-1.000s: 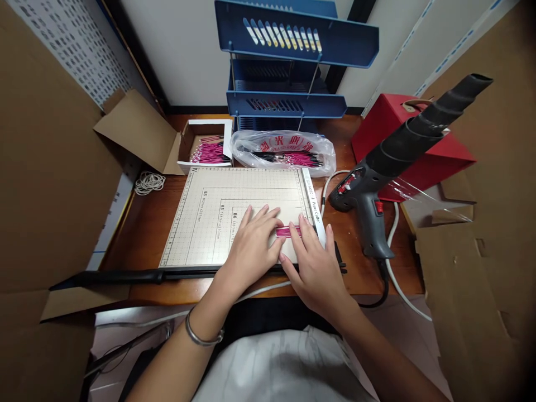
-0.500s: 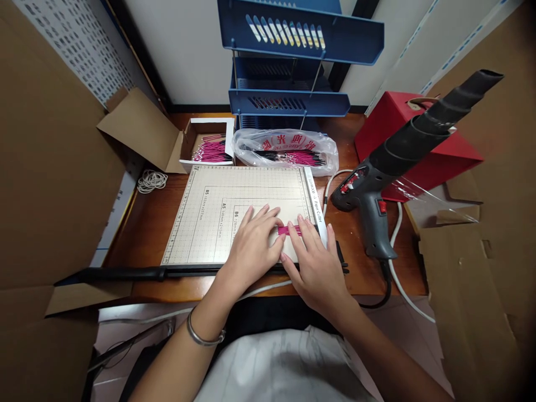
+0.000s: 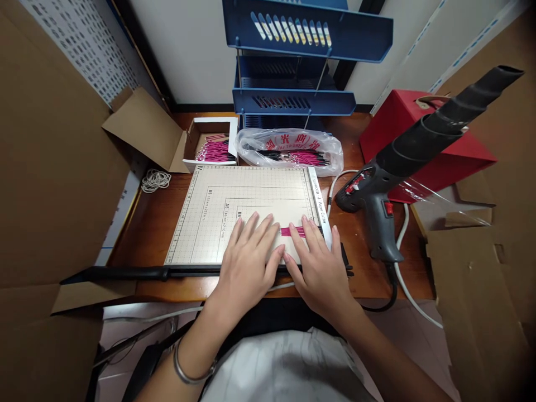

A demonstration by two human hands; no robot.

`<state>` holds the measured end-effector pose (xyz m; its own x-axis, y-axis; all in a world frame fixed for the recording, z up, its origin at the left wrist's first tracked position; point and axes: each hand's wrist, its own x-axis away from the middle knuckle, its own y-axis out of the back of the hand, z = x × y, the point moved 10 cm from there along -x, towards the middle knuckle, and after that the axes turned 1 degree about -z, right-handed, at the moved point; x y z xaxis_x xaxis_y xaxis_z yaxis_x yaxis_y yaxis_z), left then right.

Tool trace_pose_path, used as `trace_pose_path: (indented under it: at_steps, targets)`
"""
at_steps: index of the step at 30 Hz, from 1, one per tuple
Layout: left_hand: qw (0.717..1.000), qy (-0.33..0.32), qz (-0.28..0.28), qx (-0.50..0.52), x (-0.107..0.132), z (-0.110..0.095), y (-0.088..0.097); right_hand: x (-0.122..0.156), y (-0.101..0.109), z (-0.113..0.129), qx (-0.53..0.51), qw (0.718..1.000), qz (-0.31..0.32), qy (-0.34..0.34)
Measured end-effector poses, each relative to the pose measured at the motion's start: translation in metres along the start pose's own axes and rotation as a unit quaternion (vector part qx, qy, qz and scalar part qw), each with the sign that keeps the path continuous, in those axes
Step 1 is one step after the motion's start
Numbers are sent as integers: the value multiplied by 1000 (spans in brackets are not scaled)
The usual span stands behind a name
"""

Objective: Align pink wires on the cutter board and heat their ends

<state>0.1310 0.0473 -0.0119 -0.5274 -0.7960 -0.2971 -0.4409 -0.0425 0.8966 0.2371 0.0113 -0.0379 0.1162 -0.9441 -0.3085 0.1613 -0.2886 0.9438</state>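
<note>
A beige gridded paper cutter board point(image 3: 234, 206) lies on the wooden desk. A small row of pink wires point(image 3: 292, 231) rests near its right ruler edge. My left hand point(image 3: 248, 262) lies flat on the board with its fingers spread, fingertips just left of the wires. My right hand point(image 3: 320, 265) also lies flat, fingers stretched out, its fingertips touching the wires and the ruler strip point(image 3: 321, 209). The cutter's black blade arm point(image 3: 138, 273) runs along the board's near edge.
A heat gun point(image 3: 389, 184) stands right of the board, its white cable point(image 3: 412, 296) trailing off. A small box of pink wires point(image 3: 214, 146) and a plastic bag of wires point(image 3: 288, 151) sit behind. Blue trays point(image 3: 293, 100), a red box point(image 3: 422, 139), rubber bands point(image 3: 156, 180), cardboard walls.
My left hand has slid back toward me and a little left, away from the pink wires. The right hand stays at the wires. The view has shifted slightly.
</note>
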Motion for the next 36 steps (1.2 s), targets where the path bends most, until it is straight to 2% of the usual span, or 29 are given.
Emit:
trace_pose_path:
  at_steps: [4,14,23,29,36]
  targets:
    - [998,-30,22,-59,11,-7,-6,1,-1,0,-2,1000,5,0]
    - [993,-34,23,-108,9,-7,-13,1,-2,0,9,1000,5,1]
    - [985,-88,45,-140,11,-9,-4,-1,0,2,16,1000,9,5]
    - [981,-57,50,-177,12,-20,-8,0,-1,2,17,1000,9,4]
    - [985,-39,51,-159,16,-16,-8,0,-2,2,15,1000,11,3]
